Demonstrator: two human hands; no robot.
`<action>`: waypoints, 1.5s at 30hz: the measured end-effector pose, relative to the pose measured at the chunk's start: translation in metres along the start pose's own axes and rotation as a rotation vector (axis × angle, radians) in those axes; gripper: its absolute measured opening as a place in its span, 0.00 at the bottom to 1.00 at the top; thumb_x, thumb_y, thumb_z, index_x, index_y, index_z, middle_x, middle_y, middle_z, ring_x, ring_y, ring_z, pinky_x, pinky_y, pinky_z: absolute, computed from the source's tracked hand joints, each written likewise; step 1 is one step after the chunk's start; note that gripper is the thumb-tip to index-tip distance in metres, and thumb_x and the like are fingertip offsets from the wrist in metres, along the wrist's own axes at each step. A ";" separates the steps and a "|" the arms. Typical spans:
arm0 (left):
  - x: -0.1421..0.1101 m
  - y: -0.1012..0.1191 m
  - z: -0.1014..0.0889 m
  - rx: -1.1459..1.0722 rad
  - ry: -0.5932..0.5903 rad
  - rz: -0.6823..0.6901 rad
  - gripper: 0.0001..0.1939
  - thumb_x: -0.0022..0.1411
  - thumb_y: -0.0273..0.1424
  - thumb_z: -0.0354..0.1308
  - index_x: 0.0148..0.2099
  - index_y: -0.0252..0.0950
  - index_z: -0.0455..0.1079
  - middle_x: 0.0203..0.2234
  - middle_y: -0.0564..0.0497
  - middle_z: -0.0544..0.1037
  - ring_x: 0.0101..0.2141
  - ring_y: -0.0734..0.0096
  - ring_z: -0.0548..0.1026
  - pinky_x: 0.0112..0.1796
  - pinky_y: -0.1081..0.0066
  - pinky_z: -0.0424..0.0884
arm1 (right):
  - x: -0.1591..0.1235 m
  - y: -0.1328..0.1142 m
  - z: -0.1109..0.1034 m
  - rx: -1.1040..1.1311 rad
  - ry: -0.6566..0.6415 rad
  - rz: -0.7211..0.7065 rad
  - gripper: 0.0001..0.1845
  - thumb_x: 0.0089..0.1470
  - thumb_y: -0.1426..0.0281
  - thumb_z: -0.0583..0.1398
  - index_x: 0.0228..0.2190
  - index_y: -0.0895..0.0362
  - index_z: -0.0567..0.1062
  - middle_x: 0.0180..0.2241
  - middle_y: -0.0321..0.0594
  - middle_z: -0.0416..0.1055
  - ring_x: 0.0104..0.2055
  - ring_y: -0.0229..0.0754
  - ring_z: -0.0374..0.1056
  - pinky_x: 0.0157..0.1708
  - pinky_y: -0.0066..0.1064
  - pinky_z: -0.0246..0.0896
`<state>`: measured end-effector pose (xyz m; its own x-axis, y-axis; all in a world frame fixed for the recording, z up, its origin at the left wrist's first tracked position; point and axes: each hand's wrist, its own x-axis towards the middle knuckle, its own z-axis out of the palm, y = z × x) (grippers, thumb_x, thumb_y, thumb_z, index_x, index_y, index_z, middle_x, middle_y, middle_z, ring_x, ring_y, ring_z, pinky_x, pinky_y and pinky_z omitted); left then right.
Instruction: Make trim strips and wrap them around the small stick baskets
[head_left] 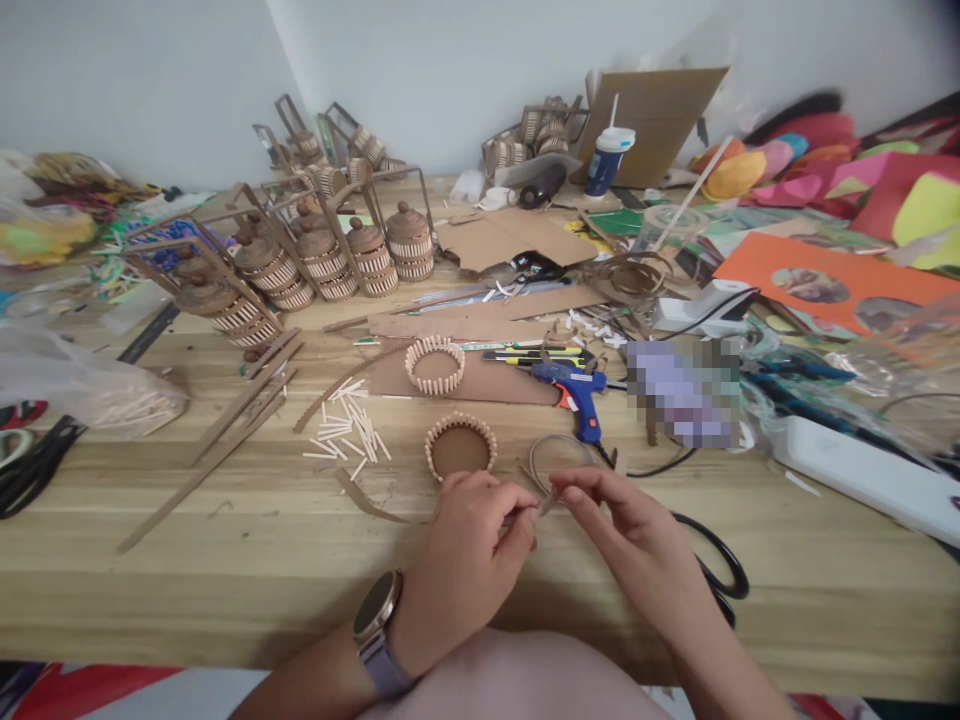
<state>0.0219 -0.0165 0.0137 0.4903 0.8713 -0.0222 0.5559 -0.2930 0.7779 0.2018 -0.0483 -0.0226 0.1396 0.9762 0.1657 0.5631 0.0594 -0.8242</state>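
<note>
My left hand (480, 530), with a watch (377, 603) on its wrist, pinches a thin brown cardboard strip (382, 510) whose tail curves away to the left on the table. A short end of that strip pokes out between both hands, and the closed fingertips of my right hand (634, 525) meet it there. Just beyond the left hand sits a round brown cup ringed with small wooden sticks (460, 450). Behind it lies a second stick ring (435, 366). A greyish coil (551, 450) rests past the right fingertips.
Loose white sticks (349, 430) are scattered at left of the rings. A blue glue gun (577, 390), scissors (724, 560) and a white power strip (862, 475) lie to the right. Finished handled baskets (375, 260) and a drink cup (609, 160) stand at the back.
</note>
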 end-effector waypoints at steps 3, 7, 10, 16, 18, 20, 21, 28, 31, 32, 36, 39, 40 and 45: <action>0.000 0.001 0.000 -0.020 -0.009 0.009 0.08 0.64 0.23 0.53 0.34 0.37 0.72 0.27 0.53 0.76 0.36 0.65 0.72 0.42 0.65 0.63 | 0.001 0.001 -0.001 0.096 -0.066 0.095 0.13 0.56 0.59 0.57 0.32 0.53 0.77 0.29 0.39 0.78 0.31 0.43 0.72 0.32 0.34 0.68; 0.001 0.000 -0.001 -0.038 -0.005 0.020 0.09 0.64 0.23 0.52 0.34 0.37 0.72 0.26 0.54 0.76 0.35 0.66 0.72 0.42 0.65 0.62 | 0.002 -0.001 -0.002 0.167 -0.109 0.233 0.13 0.51 0.58 0.59 0.29 0.54 0.77 0.28 0.39 0.76 0.30 0.43 0.70 0.33 0.34 0.66; 0.000 -0.001 -0.001 -0.053 -0.008 0.029 0.08 0.65 0.24 0.52 0.36 0.37 0.72 0.27 0.54 0.76 0.35 0.67 0.72 0.42 0.66 0.62 | 0.002 -0.005 -0.003 0.227 -0.141 0.304 0.12 0.49 0.58 0.59 0.26 0.55 0.75 0.25 0.37 0.73 0.29 0.41 0.67 0.31 0.32 0.63; -0.001 -0.002 0.000 -0.062 -0.020 0.022 0.08 0.64 0.24 0.53 0.34 0.36 0.72 0.26 0.54 0.75 0.35 0.67 0.71 0.41 0.67 0.61 | 0.002 -0.005 -0.003 0.307 -0.114 0.339 0.12 0.47 0.58 0.60 0.24 0.54 0.73 0.21 0.34 0.66 0.25 0.38 0.60 0.26 0.28 0.58; -0.001 -0.004 0.000 -0.032 -0.011 0.005 0.08 0.63 0.24 0.53 0.32 0.36 0.71 0.27 0.53 0.74 0.35 0.67 0.71 0.41 0.67 0.61 | 0.003 -0.003 -0.006 0.320 -0.056 0.355 0.12 0.46 0.58 0.61 0.23 0.54 0.72 0.21 0.33 0.65 0.24 0.38 0.59 0.24 0.27 0.57; 0.000 -0.007 0.000 0.000 0.002 -0.010 0.07 0.62 0.24 0.54 0.32 0.36 0.71 0.27 0.53 0.73 0.34 0.67 0.70 0.40 0.67 0.61 | 0.003 -0.002 -0.010 0.325 0.005 0.368 0.12 0.45 0.58 0.62 0.23 0.54 0.72 0.20 0.33 0.64 0.24 0.38 0.58 0.23 0.27 0.56; 0.000 -0.009 0.000 0.009 0.010 -0.019 0.07 0.61 0.24 0.55 0.31 0.36 0.71 0.26 0.53 0.73 0.34 0.67 0.70 0.40 0.67 0.61 | 0.004 -0.001 -0.012 0.324 0.025 0.372 0.12 0.44 0.58 0.63 0.23 0.54 0.72 0.20 0.33 0.64 0.23 0.37 0.58 0.22 0.27 0.56; 0.000 -0.009 -0.002 0.000 0.051 -0.050 0.07 0.58 0.23 0.54 0.29 0.36 0.70 0.25 0.54 0.72 0.32 0.68 0.70 0.38 0.67 0.61 | 0.007 0.001 -0.019 0.343 0.052 0.371 0.15 0.45 0.56 0.64 0.24 0.55 0.75 0.22 0.36 0.71 0.25 0.39 0.65 0.26 0.28 0.61; 0.000 -0.008 -0.003 -0.010 0.070 -0.064 0.07 0.57 0.23 0.54 0.28 0.36 0.69 0.24 0.54 0.72 0.31 0.69 0.70 0.37 0.67 0.61 | 0.006 0.005 -0.021 0.275 0.108 0.338 0.17 0.50 0.54 0.61 0.32 0.54 0.78 0.28 0.39 0.76 0.29 0.42 0.69 0.30 0.31 0.64; 0.000 -0.008 -0.002 -0.011 0.075 -0.069 0.07 0.56 0.22 0.54 0.28 0.36 0.69 0.24 0.54 0.72 0.31 0.69 0.70 0.37 0.67 0.61 | 0.005 0.005 -0.021 0.206 0.156 0.303 0.17 0.52 0.55 0.60 0.35 0.54 0.78 0.29 0.39 0.77 0.30 0.42 0.70 0.31 0.31 0.64; 0.002 -0.009 -0.001 0.006 0.086 -0.080 0.07 0.56 0.23 0.54 0.28 0.36 0.69 0.25 0.54 0.73 0.32 0.68 0.70 0.38 0.67 0.61 | -0.004 -0.009 -0.017 -0.170 0.275 -0.080 0.06 0.57 0.64 0.59 0.32 0.52 0.75 0.28 0.37 0.74 0.29 0.41 0.69 0.30 0.32 0.61; 0.003 -0.007 0.000 0.035 0.087 -0.071 0.07 0.57 0.23 0.54 0.28 0.36 0.69 0.25 0.53 0.73 0.32 0.67 0.70 0.38 0.66 0.61 | -0.008 -0.024 -0.004 -0.305 0.183 -0.413 0.04 0.57 0.73 0.59 0.33 0.52 0.73 0.28 0.36 0.74 0.29 0.39 0.68 0.32 0.32 0.59; 0.003 -0.006 0.000 0.044 0.087 -0.064 0.07 0.57 0.23 0.54 0.28 0.36 0.69 0.25 0.53 0.73 0.33 0.67 0.70 0.38 0.66 0.62 | -0.009 -0.027 0.001 -0.327 0.168 -0.469 0.05 0.57 0.74 0.59 0.34 0.53 0.73 0.29 0.36 0.74 0.30 0.39 0.68 0.33 0.32 0.59; 0.001 -0.005 0.001 0.067 0.095 -0.008 0.06 0.58 0.22 0.55 0.30 0.36 0.70 0.27 0.52 0.73 0.34 0.66 0.70 0.39 0.64 0.62 | -0.008 -0.027 0.013 -0.375 0.152 -0.509 0.05 0.58 0.75 0.59 0.34 0.56 0.75 0.29 0.37 0.74 0.30 0.39 0.67 0.34 0.33 0.56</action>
<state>0.0202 -0.0144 0.0092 0.4215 0.9062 0.0340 0.6046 -0.3087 0.7342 0.1750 -0.0552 -0.0088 -0.1217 0.8033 0.5830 0.8316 0.4032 -0.3819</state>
